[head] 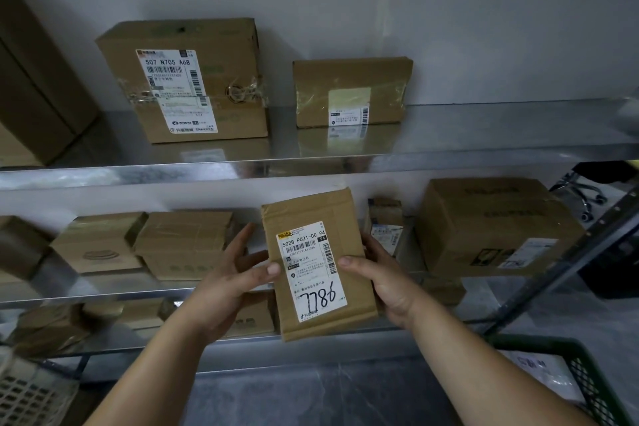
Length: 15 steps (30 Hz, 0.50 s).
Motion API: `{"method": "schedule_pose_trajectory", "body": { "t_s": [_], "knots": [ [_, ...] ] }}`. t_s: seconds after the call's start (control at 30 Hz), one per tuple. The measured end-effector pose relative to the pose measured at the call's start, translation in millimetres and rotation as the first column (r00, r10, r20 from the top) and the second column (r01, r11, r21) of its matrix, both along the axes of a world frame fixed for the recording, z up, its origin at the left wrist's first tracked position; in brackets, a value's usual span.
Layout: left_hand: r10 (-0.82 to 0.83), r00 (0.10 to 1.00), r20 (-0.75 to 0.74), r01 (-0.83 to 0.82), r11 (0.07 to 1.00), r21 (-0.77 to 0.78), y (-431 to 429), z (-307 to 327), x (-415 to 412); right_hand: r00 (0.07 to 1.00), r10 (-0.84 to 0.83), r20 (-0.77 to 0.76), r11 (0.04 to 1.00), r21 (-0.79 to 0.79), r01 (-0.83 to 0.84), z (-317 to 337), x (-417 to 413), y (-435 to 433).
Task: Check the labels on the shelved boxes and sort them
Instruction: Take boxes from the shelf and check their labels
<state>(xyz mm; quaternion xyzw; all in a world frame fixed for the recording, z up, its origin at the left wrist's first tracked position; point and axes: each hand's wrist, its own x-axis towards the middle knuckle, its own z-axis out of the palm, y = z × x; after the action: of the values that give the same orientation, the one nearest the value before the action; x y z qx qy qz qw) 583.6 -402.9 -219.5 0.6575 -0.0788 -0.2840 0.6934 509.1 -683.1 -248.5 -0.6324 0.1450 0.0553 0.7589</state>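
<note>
I hold a flat brown cardboard parcel (pixel 340 218) upright in front of the middle shelf. Its white label faces me, with "7786" handwritten on it. My left hand (pixel 231 282) grips the parcel's left edge, thumb on the front and fingers behind. At the right edge my right hand (pixel 383 282) grips it the same way, thumb on the label. On the upper shelf (pixel 449 152) stand a large labelled box (pixel 221 79) and a smaller labelled box (pixel 349 90).
The middle shelf (pixel 103 294) carries several brown boxes, among them a big one (pixel 491 225) at the right and a small labelled one (pixel 385 225) behind the parcel. A green crate (pixel 584 380) sits at the lower right, a pale basket (pixel 31 394) at the lower left.
</note>
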Motion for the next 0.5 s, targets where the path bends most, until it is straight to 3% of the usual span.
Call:
{"method": "schedule_pose_trajectory", "body": {
  "t_s": [0.3, 0.5],
  "knots": [
    [-0.033, 0.998, -0.058, 0.036, 0.997, 0.065, -13, 4, -17, 0.983, -0.027, -0.181, 0.986, 0.159, 0.057, 15, -2, 4],
    [0.079, 0.994, -0.073, -0.063, 0.976, 0.21, -22, 11, -15, 0.984, -0.105, -0.143, 0.992, 0.058, 0.114, 9, 3, 8]
  ]
}}
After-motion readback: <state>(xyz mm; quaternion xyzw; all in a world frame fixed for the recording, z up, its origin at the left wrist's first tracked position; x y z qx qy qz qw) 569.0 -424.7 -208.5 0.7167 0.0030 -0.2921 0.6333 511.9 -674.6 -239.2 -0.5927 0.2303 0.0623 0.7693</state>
